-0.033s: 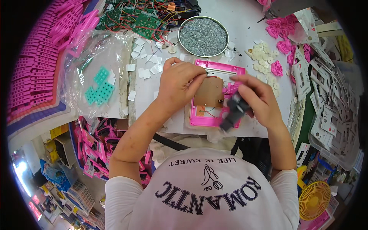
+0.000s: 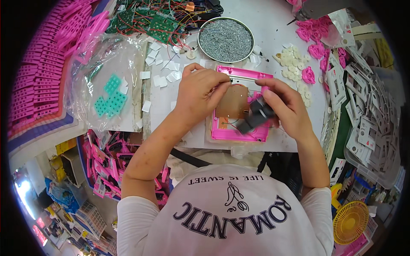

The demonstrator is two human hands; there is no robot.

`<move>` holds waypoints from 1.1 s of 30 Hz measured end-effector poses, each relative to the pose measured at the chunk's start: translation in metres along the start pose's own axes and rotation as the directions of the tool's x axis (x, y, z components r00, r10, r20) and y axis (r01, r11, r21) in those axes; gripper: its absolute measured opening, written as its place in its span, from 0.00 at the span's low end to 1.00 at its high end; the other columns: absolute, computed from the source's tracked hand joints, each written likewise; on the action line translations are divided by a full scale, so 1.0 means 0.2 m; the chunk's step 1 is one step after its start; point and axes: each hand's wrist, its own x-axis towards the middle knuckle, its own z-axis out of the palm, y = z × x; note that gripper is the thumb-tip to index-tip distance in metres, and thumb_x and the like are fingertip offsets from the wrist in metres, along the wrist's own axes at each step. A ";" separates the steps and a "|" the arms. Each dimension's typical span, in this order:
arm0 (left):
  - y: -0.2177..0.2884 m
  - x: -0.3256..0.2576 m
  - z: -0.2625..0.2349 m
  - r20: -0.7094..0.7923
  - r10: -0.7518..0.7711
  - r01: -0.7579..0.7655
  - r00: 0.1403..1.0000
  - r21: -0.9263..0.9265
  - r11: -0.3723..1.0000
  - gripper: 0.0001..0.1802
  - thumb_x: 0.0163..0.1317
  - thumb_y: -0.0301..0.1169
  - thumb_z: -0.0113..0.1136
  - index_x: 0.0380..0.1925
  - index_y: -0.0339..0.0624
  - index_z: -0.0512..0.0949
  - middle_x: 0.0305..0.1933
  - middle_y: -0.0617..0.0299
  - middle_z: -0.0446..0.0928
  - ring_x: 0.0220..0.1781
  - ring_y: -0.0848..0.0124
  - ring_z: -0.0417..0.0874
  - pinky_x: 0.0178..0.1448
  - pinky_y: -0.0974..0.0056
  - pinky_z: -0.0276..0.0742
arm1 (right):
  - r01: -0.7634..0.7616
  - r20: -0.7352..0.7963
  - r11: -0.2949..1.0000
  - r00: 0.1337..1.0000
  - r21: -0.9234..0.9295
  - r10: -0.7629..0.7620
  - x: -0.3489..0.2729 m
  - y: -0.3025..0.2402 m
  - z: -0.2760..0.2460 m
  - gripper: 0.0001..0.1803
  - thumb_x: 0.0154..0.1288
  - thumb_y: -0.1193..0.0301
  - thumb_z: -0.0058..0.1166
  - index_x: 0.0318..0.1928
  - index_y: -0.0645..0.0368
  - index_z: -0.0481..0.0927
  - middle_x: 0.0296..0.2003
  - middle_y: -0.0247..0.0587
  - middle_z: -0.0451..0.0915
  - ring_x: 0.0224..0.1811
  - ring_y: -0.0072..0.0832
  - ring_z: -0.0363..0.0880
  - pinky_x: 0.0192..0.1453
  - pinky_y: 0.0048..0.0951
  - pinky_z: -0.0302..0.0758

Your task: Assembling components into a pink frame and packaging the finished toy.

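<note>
A pink plastic case [image 2: 239, 135], open side up, lies on the table in front of me. Inside it sits a brown circuit board [image 2: 232, 101], with thin wires beside it. My left hand [image 2: 203, 87] reaches over the case's left side, thumb and forefinger pinched at the board's upper left corner; what they pinch is hidden. My right hand [image 2: 287, 106] holds a black boxy part [image 2: 256, 115] over the case's right half. That part is smeared by motion, and its exact kind does not show. A metal rod or strip [image 2: 247, 78] runs along the case's far end.
Beyond the case stands a round tin [image 2: 198, 40] full of small screws. Green circuit boards [image 2: 162, 29] with wires lie at the far left, teal rubber keypads [image 2: 114, 100] on a plastic bag. White discs [image 2: 292, 64] and pink parts [image 2: 316, 51] lie right; a power tool [image 2: 316, 10] hangs above.
The black part in my right hand has swung slightly up and left over the case. My right fingers have shifted a little. The left hand keeps its place.
</note>
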 end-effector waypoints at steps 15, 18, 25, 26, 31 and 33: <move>0.01 0.11 -0.08 0.218 0.100 -0.097 0.971 -0.025 0.995 0.07 0.60 0.26 0.70 0.39 0.46 0.85 0.31 0.67 0.84 0.29 0.71 0.80 0.56 0.60 0.69 | 0.578 0.219 0.542 0.781 -0.610 -0.586 0.05 0.09 0.00 0.33 0.49 0.70 0.72 0.59 0.59 0.77 0.47 0.45 0.81 0.51 0.48 0.77 0.55 0.41 0.78; -0.01 0.16 -0.11 0.336 0.133 -0.112 0.932 -0.080 0.990 0.06 0.60 0.26 0.69 0.38 0.44 0.85 0.32 0.64 0.84 0.32 0.67 0.81 0.51 0.60 0.71 | 0.602 0.287 0.615 0.793 -0.509 -0.538 0.08 0.09 -0.05 0.31 0.49 0.71 0.72 0.56 0.59 0.79 0.45 0.44 0.82 0.48 0.47 0.78 0.52 0.41 0.78; -0.03 0.30 -0.13 0.523 0.247 -0.183 0.816 -0.172 0.968 0.06 0.57 0.27 0.69 0.34 0.43 0.82 0.32 0.60 0.81 0.37 0.55 0.82 0.45 0.54 0.75 | 0.649 0.334 0.587 0.757 -0.484 -0.561 0.12 0.08 -0.07 0.30 0.48 0.70 0.72 0.55 0.58 0.81 0.45 0.42 0.83 0.46 0.45 0.78 0.50 0.39 0.78; -0.03 0.30 -0.13 0.539 0.253 -0.200 0.804 -0.155 0.967 0.06 0.57 0.27 0.69 0.33 0.43 0.82 0.31 0.59 0.81 0.36 0.55 0.82 0.45 0.53 0.75 | 0.648 0.338 0.587 0.758 -0.485 -0.558 0.12 0.08 -0.07 0.30 0.48 0.70 0.72 0.55 0.58 0.81 0.45 0.42 0.83 0.46 0.45 0.78 0.50 0.39 0.78; -0.01 0.35 -0.14 0.616 0.279 -0.291 0.736 -0.084 0.953 0.04 0.57 0.27 0.68 0.30 0.44 0.80 0.28 0.60 0.78 0.36 0.55 0.81 0.45 0.53 0.74 | 0.642 0.352 0.600 0.765 -0.477 -0.539 0.13 0.07 -0.07 0.30 0.48 0.71 0.73 0.54 0.58 0.80 0.44 0.43 0.83 0.46 0.45 0.79 0.48 0.39 0.79; 0.02 0.36 -0.15 0.634 0.288 -0.340 0.718 -0.042 0.939 0.04 0.56 0.27 0.67 0.29 0.44 0.80 0.28 0.60 0.77 0.36 0.56 0.81 0.45 0.53 0.74 | 0.652 0.356 0.592 0.756 -0.474 -0.548 0.13 0.07 -0.07 0.30 0.48 0.72 0.73 0.54 0.58 0.80 0.44 0.43 0.83 0.45 0.45 0.79 0.48 0.39 0.79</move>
